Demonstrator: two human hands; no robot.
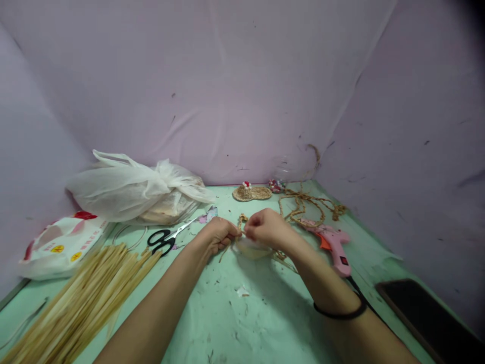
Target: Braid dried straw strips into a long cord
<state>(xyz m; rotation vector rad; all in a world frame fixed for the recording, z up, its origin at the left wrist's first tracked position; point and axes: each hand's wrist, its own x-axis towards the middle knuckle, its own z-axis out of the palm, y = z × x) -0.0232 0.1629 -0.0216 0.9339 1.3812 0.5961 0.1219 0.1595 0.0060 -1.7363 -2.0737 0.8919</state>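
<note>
My left hand (217, 235) and my right hand (267, 227) meet over the pale green table (235, 323), both with fingers pinched closed on a thin braided straw cord (241, 221). A loop of the cord sticks up between the two hands. A pale, flat straw piece (252, 249) lies just under my right hand. More of the braided cord (306, 205) trails off in coils to the back right.
Black-handled scissors (166, 237) lie left of my hands. A bundle of straw stalks (79, 303) fills the front left, with plastic bags (140, 189) behind it. A pink glue gun (333, 242) lies to the right, a small woven hat (252, 192) at the back, a dark phone (428, 316) front right.
</note>
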